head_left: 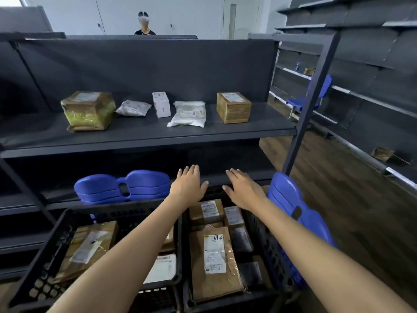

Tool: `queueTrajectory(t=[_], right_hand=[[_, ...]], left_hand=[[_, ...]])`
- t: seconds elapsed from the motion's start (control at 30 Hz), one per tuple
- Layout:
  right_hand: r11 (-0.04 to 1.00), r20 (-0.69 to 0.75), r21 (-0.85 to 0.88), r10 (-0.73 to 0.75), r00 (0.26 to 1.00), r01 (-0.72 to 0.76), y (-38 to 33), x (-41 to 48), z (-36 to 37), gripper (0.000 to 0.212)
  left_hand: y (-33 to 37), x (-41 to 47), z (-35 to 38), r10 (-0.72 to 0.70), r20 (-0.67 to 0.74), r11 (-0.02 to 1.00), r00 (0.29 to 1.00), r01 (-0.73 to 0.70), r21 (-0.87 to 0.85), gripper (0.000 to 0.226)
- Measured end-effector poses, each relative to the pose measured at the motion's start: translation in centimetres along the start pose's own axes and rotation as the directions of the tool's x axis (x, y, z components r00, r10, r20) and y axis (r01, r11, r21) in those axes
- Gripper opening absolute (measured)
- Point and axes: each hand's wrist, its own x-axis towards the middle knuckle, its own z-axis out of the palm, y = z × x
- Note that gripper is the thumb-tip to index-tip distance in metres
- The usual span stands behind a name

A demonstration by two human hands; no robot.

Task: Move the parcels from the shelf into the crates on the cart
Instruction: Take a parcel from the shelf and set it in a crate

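Observation:
Several parcels lie on the dark shelf [146, 137]: a taped brown box [88, 110] at the left, a grey bag [133, 108], an upright white box [161, 104], a white bag [188, 113] and a brown carton [233, 107] at the right. Below, two black crates hold brown parcels, the left crate [42, 267] and the right crate [268, 245]. My left hand [188, 185] and my right hand [242, 189] reach forward over the far end of the right crate, fingers straight, palms down, holding nothing.
Blue plastic panels sit on the lower shelf [123, 186] and beside the right crate [293, 208]. A black upright post [311, 105] stands at the shelf's right end. More shelving [361, 91] lines the right aisle. A person [144, 23] stands behind the shelf.

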Motion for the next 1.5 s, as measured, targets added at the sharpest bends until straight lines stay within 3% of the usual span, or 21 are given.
queueTrajectory(t=[0.3,0.63,0.93,1.07,1.17,1.27,1.4,1.5], right_hand=[[0.997,-0.149,-0.050,0.056,0.987,-0.064,6.4,9.8,-7.6,0.059],[0.992,-0.140,-0.126,-0.001,0.990,-0.017,14.3,22.2,-11.1,0.058],[0.995,-0.119,0.032,0.102,0.988,-0.099,17.9,31.2,-11.9,0.059],[0.974,-0.094,0.174,0.162,0.982,-0.144,19.1,33.9,-11.5,0.058],[0.954,-0.056,0.241,0.194,0.979,-0.176,19.8,35.2,-10.7,0.063],[0.908,0.002,0.355,0.236,0.972,-0.221,20.1,35.9,-9.8,0.067],[0.769,0.063,0.579,0.287,0.956,-0.269,20.5,36.3,-8.6,0.053],[0.700,0.064,0.669,0.280,0.958,-0.249,20.3,35.8,-8.2,0.055]], left_hand=[[2.4,9.4,-4.8,-0.016,-0.082,1.000,0.997,0.017,0.012,0.068],[5.3,21.7,-7.0,-0.170,-0.093,0.985,0.981,0.168,-0.030,0.063],[5.1,31.6,-6.4,-0.216,-0.071,0.974,0.974,0.211,-0.079,0.062],[5.0,35.6,-5.1,-0.260,-0.010,0.934,0.966,0.249,-0.257,0.066],[5.2,38.1,-4.2,-0.319,0.062,0.799,0.946,0.304,-0.518,0.073],[6.0,39.9,-3.8,-0.383,0.137,0.538,0.914,0.341,-0.770,0.068],[6.6,40.9,-2.8,-0.383,0.224,0.309,0.896,0.353,-0.883,0.064],[7.1,40.6,-2.3,-0.380,0.257,0.203,0.889,0.352,-0.914,0.058]])
